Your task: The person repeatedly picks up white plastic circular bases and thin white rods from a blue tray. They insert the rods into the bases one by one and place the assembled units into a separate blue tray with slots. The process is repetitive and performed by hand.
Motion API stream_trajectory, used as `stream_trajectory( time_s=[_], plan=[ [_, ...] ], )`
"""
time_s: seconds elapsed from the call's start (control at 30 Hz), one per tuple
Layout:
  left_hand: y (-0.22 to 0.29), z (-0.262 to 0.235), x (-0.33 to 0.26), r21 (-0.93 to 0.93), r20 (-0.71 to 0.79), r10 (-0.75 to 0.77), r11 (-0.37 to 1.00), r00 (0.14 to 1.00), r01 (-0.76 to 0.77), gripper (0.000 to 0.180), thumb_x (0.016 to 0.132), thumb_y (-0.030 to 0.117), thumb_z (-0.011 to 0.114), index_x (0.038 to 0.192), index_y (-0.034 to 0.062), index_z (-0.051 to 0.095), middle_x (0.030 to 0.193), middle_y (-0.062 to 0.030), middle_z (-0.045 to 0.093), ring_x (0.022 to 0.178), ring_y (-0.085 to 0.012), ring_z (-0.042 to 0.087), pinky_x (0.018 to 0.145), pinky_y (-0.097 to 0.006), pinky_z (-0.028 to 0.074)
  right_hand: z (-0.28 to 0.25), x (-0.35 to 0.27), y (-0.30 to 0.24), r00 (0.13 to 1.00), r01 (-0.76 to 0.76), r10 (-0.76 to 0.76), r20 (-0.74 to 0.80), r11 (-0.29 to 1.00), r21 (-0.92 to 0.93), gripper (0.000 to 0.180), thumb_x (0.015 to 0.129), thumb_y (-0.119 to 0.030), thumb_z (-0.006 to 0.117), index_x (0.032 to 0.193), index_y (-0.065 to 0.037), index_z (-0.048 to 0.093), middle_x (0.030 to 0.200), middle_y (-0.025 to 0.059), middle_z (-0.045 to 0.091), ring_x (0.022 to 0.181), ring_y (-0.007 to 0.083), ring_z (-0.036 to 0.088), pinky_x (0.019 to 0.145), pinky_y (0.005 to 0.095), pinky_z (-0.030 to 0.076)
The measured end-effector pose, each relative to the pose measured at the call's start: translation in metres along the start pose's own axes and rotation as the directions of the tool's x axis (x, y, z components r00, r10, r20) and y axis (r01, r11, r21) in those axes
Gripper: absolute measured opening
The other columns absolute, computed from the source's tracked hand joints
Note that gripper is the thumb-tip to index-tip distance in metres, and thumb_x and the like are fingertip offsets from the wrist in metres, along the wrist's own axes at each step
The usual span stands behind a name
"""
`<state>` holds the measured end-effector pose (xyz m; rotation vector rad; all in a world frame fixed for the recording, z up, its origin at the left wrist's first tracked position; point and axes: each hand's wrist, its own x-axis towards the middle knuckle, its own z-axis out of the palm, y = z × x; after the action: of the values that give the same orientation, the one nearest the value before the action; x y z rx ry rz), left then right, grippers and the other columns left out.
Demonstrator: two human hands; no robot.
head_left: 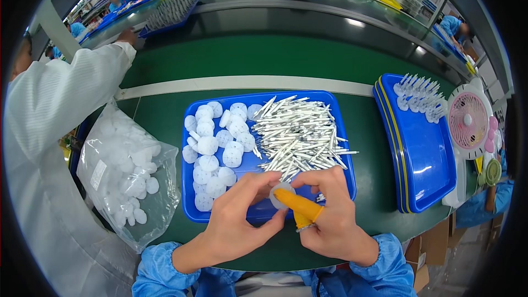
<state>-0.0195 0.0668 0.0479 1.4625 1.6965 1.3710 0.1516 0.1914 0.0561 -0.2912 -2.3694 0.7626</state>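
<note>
Over the near edge of a blue tray [245, 166], the left hand [236, 217] and right hand [334, 217] have their fingers closed on a pale disc [275, 197]. The tray holds loose discs [208, 146] left, slim white sticks [297, 132] right. Left, a clear bag [162, 209] bulges with more; right, stacked trays [423, 170] carry stemmed pieces [421, 96] far side.

Two forearms in gathered light-blue fabric sleeves [159, 267] rise from the lower edge, wrists bare and angled inward. The left hand [239, 209] curves with thumb and forefinger opposed in a pinch; the right hand [335, 214] bends close to it, yellow finger covers [300, 204] on two digits.
</note>
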Motion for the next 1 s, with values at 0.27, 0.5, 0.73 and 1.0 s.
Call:
stream_trajectory(
  time_s=[0.27,0.5,0.73,1.0],
  plan=[
    [-0.0032,0.0015,-0.0013,-0.082,-0.025,-0.042,0.996,0.999,0.04,0.059,0.084,-0.002,0.083,0.138,0.0021,0.06,0.118,-0.0149,0.07,0.11,-0.0272,0.076,0.095,-0.038,0.064,0.0,-0.0029,0.0053,0.999,-0.031,0.031,-0.022,0.999,0.026,0.051,0.059,0.01,0.067,0.107,0.003,0.079,0.119,0.0115,0.063,0.093,0.031,0.052,0.07,0.0372,0.047],
    [-0.0038,0.0025,-0.0006,-0.042,-0.022,-0.011,0.999,1.0,0.01,0.059,0.084,-0.002,0.083,0.138,0.0037,0.06,0.118,-0.015,0.07,0.11,-0.0284,0.076,0.095,-0.039,0.064,0.0025,-0.0001,0.0022,0.999,-0.04,0.038,0.034,0.998,0.047,0.056,0.06,0.011,0.066,0.114,0.003,0.078,0.119,0.0122,0.06,0.095,0.0313,0.05,0.076,0.0401,0.046],
    [-0.0027,0.0028,-0.0002,-0.067,-0.012,-0.028,0.997,1.0,0.028,0.059,0.083,-0.003,0.082,0.138,0.003,0.06,0.12,-0.0152,0.07,0.111,-0.0293,0.076,0.096,-0.039,0.064,-0.0001,-0.0017,0.005,0.996,-0.084,0.083,0.04,0.996,0.014,0.056,0.061,0.011,0.065,0.114,0.002,0.078,0.121,0.0119,0.06,0.098,0.0319,0.05,0.077,0.0402,0.046],
    [-0.0043,0.0022,-0.0005,-0.059,-0.022,-0.054,0.997,0.998,0.053,0.06,0.083,-0.001,0.084,0.138,0.0027,0.059,0.121,-0.0159,0.07,0.111,-0.029,0.076,0.094,-0.04,0.065,-0.0007,-0.0024,-0.0001,0.996,-0.079,0.075,0.055,0.994,0.073,0.057,0.062,0.01,0.064,0.116,0.0,0.079,0.121,0.0112,0.06,0.099,0.0312,0.05,0.077,0.0389,0.047]
  ],
)
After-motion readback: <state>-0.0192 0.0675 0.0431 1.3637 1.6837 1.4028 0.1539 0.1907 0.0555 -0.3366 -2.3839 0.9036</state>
